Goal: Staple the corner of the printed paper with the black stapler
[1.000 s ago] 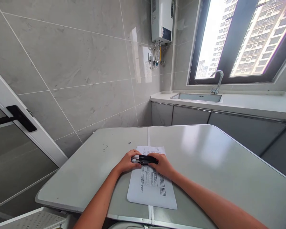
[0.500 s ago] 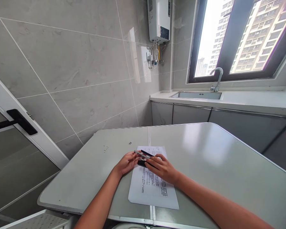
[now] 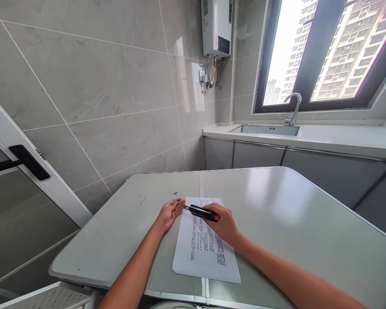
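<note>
My right hand (image 3: pixel 224 224) is closed around the rear of a black stapler (image 3: pixel 199 211) with a red part at its back end. The stapler is held over the upper part of a printed sheet of paper (image 3: pixel 209 268), its metal nose pointing left. Just beyond that nose is my left hand (image 3: pixel 170 216), palm turned up and fingers partly spread close to the sheet's left edge. Whether something tiny lies between its thumb and fingers is too small to tell.
Small loose staples (image 3: pixel 143 200) lie scattered on the folding table (image 3: pixel 116 240), with a little dark cluster (image 3: pixel 175 193) nearer the sheet. A white perforated crate (image 3: pixel 58 296) stands below the front left edge. Beyond the table is a counter with a sink (image 3: pixel 266 128).
The stapler was spread apart between both hands; now its parts are together and only my right hand holds it. My left hand has come off it and moved slightly left.
</note>
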A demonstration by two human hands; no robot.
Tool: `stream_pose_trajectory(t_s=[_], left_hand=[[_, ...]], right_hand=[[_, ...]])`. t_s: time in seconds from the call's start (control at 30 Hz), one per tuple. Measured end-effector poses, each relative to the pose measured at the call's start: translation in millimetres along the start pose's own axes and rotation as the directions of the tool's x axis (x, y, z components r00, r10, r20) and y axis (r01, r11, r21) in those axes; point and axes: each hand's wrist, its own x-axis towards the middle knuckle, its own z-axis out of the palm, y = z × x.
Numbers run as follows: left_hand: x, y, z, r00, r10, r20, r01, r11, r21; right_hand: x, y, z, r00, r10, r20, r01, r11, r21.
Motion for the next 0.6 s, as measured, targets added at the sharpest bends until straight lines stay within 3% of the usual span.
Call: stream_pose_trajectory(t_s=[0.07,0.13,0.27,0.33,0.4,0.5,0.6], left_hand=[[1,2,-0.6,0.999,0.027,-0.042,-0.026,0.999,0.027],[0,2,0.4,0.997,0.065,-0.040,-0.062,0.995,0.078],[-7,1,6.8,0.967,0.251,0.034,-0.252,0.941,0.228],[-13,1,11.7,0.930,0.356,0.094,-0.368,0.887,0.279],[-20,2,16.9,0.895,0.416,0.160,-0.445,0.839,0.313],[-27,2,23.4,0.860,0.415,0.296,-0.503,0.784,0.364],[-30,-2,27.4,0.831,0.349,0.433,-0.520,0.763,0.385]], right_hand=[[0,1,-2,0.983,0.140,0.119,-0.148,0.987,0.065],[-1,5,-2,0.956,0.195,0.218,-0.217,0.973,0.083],[-4,12,0,0.935,0.215,0.282,-0.223,0.975,-0.004],[-5,10,0,0.972,0.102,0.210,-0.092,0.994,-0.056],[-3,3,-2,0.986,-0.114,0.125,0.128,0.985,-0.117],[-1,-11,-4,0.908,-0.403,0.118,0.419,0.885,-0.204],[-3,-20,-1,0.838,-0.515,0.178,0.545,0.804,-0.237]])
